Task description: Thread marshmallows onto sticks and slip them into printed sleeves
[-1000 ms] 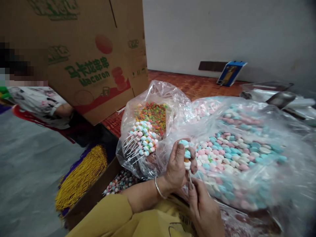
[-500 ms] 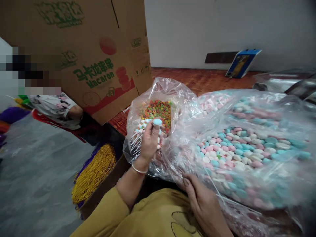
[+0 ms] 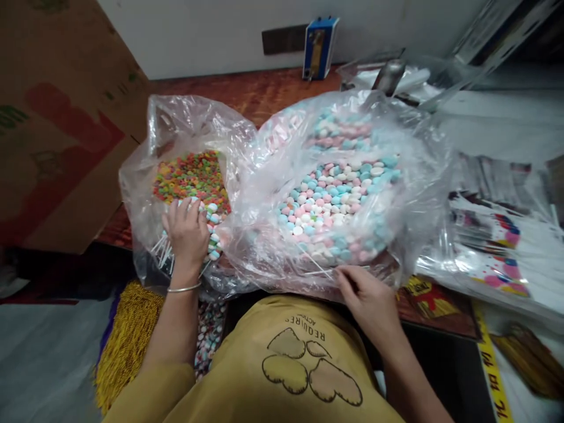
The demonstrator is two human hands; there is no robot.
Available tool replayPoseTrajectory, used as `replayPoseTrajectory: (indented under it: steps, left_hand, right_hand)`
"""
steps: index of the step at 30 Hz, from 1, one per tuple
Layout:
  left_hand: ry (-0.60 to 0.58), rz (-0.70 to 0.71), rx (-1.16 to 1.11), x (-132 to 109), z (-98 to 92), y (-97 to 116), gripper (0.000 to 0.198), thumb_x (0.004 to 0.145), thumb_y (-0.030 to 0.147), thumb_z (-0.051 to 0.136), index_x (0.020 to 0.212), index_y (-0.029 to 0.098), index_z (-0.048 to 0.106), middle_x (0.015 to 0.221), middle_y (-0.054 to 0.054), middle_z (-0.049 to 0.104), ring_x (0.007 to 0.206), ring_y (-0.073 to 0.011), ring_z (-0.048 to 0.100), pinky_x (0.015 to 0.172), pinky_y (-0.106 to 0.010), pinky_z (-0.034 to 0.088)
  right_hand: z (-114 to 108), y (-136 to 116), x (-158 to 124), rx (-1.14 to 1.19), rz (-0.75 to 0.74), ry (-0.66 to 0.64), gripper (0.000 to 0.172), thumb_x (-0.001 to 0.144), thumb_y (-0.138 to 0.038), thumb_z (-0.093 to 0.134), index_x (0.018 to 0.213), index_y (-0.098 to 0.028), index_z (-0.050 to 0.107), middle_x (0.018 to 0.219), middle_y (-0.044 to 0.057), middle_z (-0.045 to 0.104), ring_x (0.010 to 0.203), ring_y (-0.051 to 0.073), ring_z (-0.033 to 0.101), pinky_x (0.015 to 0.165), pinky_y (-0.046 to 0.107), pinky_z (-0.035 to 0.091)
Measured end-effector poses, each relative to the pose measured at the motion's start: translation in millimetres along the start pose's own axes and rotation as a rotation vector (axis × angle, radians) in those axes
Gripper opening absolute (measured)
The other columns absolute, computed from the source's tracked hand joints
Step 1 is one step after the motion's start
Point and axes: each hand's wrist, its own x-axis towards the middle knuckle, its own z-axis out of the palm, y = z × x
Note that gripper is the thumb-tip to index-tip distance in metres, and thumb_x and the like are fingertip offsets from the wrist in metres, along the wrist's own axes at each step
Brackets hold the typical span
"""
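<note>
My left hand (image 3: 187,232) rests palm down, fingers a little apart, on a heap of pastel candies on white sticks (image 3: 212,220) in the left clear plastic bag (image 3: 136,182). Whatever lies under its fingers is hidden. Small orange, red and green candies (image 3: 191,175) fill the back of that bag. My right hand (image 3: 368,296) is closed in a pinch at the front edge of the right plastic bag (image 3: 264,235), at the end of a thin white stick (image 3: 318,262). Loose pink, white and blue round candies (image 3: 330,202) lie in this bag.
A large cardboard box (image 3: 57,135) stands at left. Behind the bags are a blue device (image 3: 320,48) and a metal container (image 3: 389,76). Printed plastic packaging (image 3: 497,276) lies at right. Yellow fringe (image 3: 130,341) hangs at lower left.
The view has turned right. My left hand, which held up a blue-topped candy, has lowered onto the stick candies. My right hand now pinches at a white stick by the bag's front edge.
</note>
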Motion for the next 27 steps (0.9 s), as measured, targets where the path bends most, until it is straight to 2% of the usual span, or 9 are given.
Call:
replayPoseTrajectory:
  steps: [3, 5, 7, 10, 12, 13, 17, 20, 27]
  left_hand:
    - [0.176, 0.040, -0.229, -14.0, -18.9, 31.3, 0.037, 0.102, 0.036, 0.046, 0.124, 0.016, 0.068, 0.134, -0.016, 0.066, 0.134, -0.0287, 0.054, 0.116, -0.049, 0.038]
    - [0.195, 0.082, -0.438, -32.1, -26.3, 59.3, 0.030, 0.100, 0.034, 0.052, 0.115, 0.018, 0.071, 0.121, -0.013, 0.072, 0.119, -0.0259, 0.064, 0.108, -0.046, 0.047]
    - [0.016, 0.093, -0.686, -52.1, -27.0, 88.7, 0.022, 0.098, 0.031, 0.057, 0.107, 0.020, 0.075, 0.101, -0.008, 0.076, 0.098, -0.0217, 0.070, 0.093, -0.039, 0.055]
    - [-0.524, -0.033, -1.033, -74.4, -17.5, 128.7, 0.023, 0.095, 0.034, 0.063, 0.105, 0.020, 0.078, 0.095, -0.008, 0.078, 0.085, -0.0200, 0.072, 0.077, -0.033, 0.058]
    - [-0.696, -0.199, -1.223, -80.3, -8.9, 149.4, 0.028, 0.088, 0.038, 0.072, 0.107, 0.019, 0.079, 0.099, -0.010, 0.079, 0.087, -0.0208, 0.073, 0.078, -0.032, 0.059]
    - [-0.733, -0.263, -1.299, -80.8, -5.2, 157.3, 0.030, 0.086, 0.039, 0.073, 0.106, 0.018, 0.079, 0.098, -0.009, 0.079, 0.086, -0.0203, 0.073, 0.079, -0.032, 0.059]
    - [-0.791, -0.359, -1.441, -75.6, 1.5, 173.1, 0.028, 0.089, 0.040, 0.069, 0.100, 0.016, 0.080, 0.083, -0.007, 0.077, 0.076, -0.0165, 0.071, 0.077, -0.030, 0.058]
    - [-0.811, -0.292, -1.428, -71.0, 1.1, 173.8, 0.024, 0.090, 0.036, 0.069, 0.101, 0.018, 0.080, 0.091, -0.007, 0.078, 0.081, -0.0162, 0.072, 0.079, -0.029, 0.058]
    - [-0.755, -0.118, -1.377, -66.0, 2.8, 176.9, 0.020, 0.093, 0.027, 0.065, 0.106, 0.021, 0.080, 0.101, -0.008, 0.078, 0.092, -0.0166, 0.071, 0.089, -0.032, 0.056]
  right_hand:
    - [28.6, -12.2, 11.8, -0.222, -0.090, -0.035, 0.028, 0.104, -0.031, 0.047, 0.096, -0.018, 0.070, 0.085, 0.007, 0.070, 0.072, 0.019, 0.062, 0.064, 0.029, 0.040]
    - [37.5, -18.7, 18.7, -0.359, -0.149, -0.048, 0.030, 0.104, -0.027, 0.047, 0.086, -0.017, 0.069, 0.079, 0.007, 0.066, 0.071, 0.020, 0.057, 0.063, 0.030, 0.035]
    - [33.7, -22.0, 20.6, -0.425, -0.184, -0.020, 0.031, 0.104, -0.023, 0.047, 0.082, -0.017, 0.067, 0.076, 0.007, 0.063, 0.071, 0.020, 0.054, 0.064, 0.031, 0.034]
    - [14.4, -22.8, 14.3, -0.441, -0.228, 0.112, 0.026, 0.104, -0.023, 0.048, 0.090, -0.017, 0.069, 0.077, 0.006, 0.063, 0.072, 0.021, 0.053, 0.068, 0.033, 0.035]
    - [3.6, -22.0, 7.8, -0.434, -0.296, 0.171, 0.022, 0.103, -0.020, 0.049, 0.095, -0.016, 0.070, 0.080, 0.007, 0.066, 0.074, 0.021, 0.054, 0.070, 0.034, 0.037]
    - [0.6, -21.3, 4.9, -0.428, -0.329, 0.184, 0.021, 0.103, -0.018, 0.050, 0.096, -0.015, 0.069, 0.081, 0.008, 0.068, 0.075, 0.021, 0.055, 0.071, 0.035, 0.037]
    - [1.9, -16.0, -0.8, -0.397, -0.345, 0.219, 0.013, 0.101, -0.017, 0.056, 0.098, -0.012, 0.067, 0.083, 0.010, 0.070, 0.076, 0.022, 0.056, 0.072, 0.036, 0.039]
    - [5.0, -10.8, 0.7, -0.383, -0.297, 0.250, 0.009, 0.100, -0.018, 0.060, 0.097, -0.012, 0.067, 0.081, 0.010, 0.070, 0.077, 0.022, 0.058, 0.074, 0.036, 0.040]
    - [4.0, -3.6, 13.2, -0.378, -0.261, 0.247, 0.015, 0.102, -0.021, 0.057, 0.093, -0.014, 0.067, 0.080, 0.008, 0.070, 0.074, 0.022, 0.061, 0.072, 0.035, 0.042]
